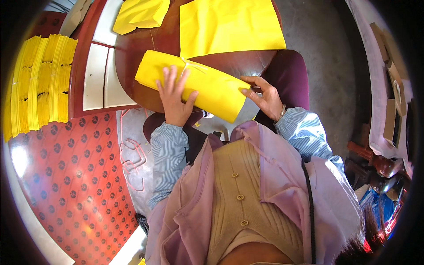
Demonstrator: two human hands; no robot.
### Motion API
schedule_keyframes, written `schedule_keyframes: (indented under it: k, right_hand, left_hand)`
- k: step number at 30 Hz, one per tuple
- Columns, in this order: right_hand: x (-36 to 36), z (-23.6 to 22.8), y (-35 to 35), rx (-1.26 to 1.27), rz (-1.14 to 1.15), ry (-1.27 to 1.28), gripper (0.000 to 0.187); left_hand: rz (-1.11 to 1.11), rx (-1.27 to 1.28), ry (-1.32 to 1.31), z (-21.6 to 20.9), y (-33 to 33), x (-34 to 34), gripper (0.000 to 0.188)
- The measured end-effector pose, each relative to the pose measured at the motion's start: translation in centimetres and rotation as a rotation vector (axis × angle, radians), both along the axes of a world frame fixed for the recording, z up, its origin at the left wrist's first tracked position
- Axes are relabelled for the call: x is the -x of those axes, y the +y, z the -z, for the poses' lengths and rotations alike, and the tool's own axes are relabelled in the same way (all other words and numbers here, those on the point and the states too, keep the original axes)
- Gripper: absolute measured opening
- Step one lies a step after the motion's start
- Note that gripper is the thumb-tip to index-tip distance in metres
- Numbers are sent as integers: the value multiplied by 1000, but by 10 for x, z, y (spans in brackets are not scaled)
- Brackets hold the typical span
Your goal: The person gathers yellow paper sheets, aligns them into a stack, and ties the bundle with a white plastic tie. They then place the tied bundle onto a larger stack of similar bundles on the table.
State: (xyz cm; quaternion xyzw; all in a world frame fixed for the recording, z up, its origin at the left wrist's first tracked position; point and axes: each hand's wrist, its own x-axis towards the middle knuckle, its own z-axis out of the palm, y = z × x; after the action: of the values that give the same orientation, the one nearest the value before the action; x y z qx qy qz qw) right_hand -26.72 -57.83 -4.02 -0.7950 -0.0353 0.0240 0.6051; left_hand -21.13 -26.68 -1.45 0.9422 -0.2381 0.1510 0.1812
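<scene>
Partly under the left hand [176, 99]: yellow bundle [214, 87].

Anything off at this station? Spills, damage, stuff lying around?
One thing: a pinkish cord lies in loose, messy loops on the grey floor, odd beside the orderly yellow stacks at far left. No spill or obvious damage visible; the yellow bundle under the left hand looks intact.
</scene>
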Motion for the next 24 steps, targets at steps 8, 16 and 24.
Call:
schedule_keyframes:
  k: [8,16,24]
  right_hand:
    - [27,10,13,-303,196,195,68]
    - [20,7,26,-468,81,403,69]
    - [25,26,34,-520,2,344,46]
  left_hand:
    - [-667,1435,641,21,-44,81,82]
    - [-621,1641,958,2,-96,103,90]
    - [-577,1665,936,18,-71,110,92]
